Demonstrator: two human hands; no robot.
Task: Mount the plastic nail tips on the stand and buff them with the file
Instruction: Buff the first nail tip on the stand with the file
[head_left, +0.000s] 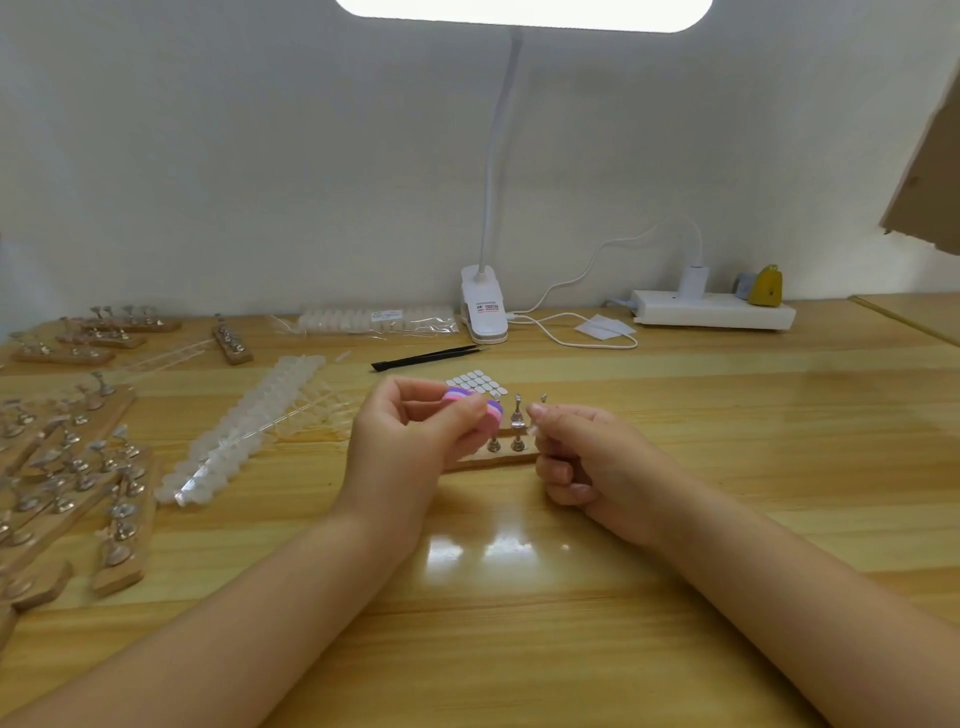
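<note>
Pink-and-purple file (474, 406) pinched in the left hand (410, 441), clear nail tip (534, 427) in the right hand (587, 457).
Left to right: spare wooden stands (78, 467) and strips of clear tips (244, 431) lie at the left; both hands, fingers curled on their items, hover above the small wooden stand (498, 457) with metal pegs; glossy wooden table (727, 441), clip lamp (483, 306), white wall (260, 156), power strip (711, 312) far right.
</note>
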